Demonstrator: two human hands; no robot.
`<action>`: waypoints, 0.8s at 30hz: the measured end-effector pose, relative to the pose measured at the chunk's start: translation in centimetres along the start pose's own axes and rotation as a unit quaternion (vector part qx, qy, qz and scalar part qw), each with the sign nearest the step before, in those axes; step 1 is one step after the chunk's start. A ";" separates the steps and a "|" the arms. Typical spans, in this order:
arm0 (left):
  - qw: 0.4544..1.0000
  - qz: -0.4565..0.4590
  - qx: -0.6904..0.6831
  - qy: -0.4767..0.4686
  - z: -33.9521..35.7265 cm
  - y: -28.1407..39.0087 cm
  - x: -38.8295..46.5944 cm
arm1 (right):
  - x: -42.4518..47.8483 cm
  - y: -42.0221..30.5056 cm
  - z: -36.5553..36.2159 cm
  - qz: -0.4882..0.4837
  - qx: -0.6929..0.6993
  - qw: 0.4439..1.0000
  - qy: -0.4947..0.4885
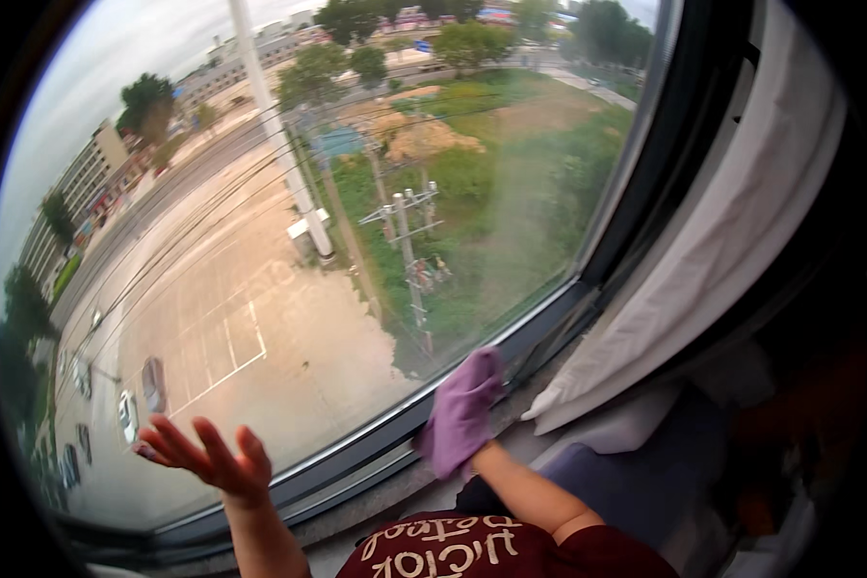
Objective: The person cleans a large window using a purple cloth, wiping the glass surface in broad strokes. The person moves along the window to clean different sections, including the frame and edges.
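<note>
A purple cloth drapes over my right hand, which holds it against the lower window frame. The cloth hides my fingers, and its top end reaches the bottom edge of the window pane. Off to the left, my left hand is raised before the glass with its fingers spread and nothing in it. Whether those fingertips touch the pane, I cannot tell.
A white curtain hangs along the dark right side frame, its lower end near the stone sill. Dark blue-grey fabric lies below the curtain. Beyond the glass, far below, are a paved lot, parked cars and utility poles.
</note>
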State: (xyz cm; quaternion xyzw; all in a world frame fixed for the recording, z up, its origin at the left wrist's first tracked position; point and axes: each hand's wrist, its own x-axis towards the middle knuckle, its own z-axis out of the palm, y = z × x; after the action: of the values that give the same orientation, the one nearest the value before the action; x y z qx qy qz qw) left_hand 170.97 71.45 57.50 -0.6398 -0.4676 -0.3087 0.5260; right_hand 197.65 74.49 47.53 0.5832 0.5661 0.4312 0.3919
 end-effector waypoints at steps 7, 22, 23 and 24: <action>0.993 -0.112 0.031 -0.027 -4.5 -7.7 -7.9 | 7.3 1.4 0.1 0.213 -0.132 0.961 -0.119; 0.933 -0.252 -0.256 -0.008 -7.7 -16.7 -15.1 | -3.3 -6.0 -25.0 0.446 -0.726 -0.506 -0.137; 0.930 -0.269 -0.249 0.028 -9.4 -16.2 -14.9 | -2.3 -4.7 -25.1 0.396 -0.740 -0.504 -0.206; 0.931 -0.273 -0.241 0.033 -11.1 -15.5 -16.3 | -1.8 -1.5 -27.6 0.380 -0.785 -0.408 -0.269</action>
State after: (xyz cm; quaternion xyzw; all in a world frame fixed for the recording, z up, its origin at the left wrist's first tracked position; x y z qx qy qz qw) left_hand 151.63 56.50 51.85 -0.5849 -0.5178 -0.5647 0.2665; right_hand 171.10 71.95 54.82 0.2142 0.8966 -0.2608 -0.2866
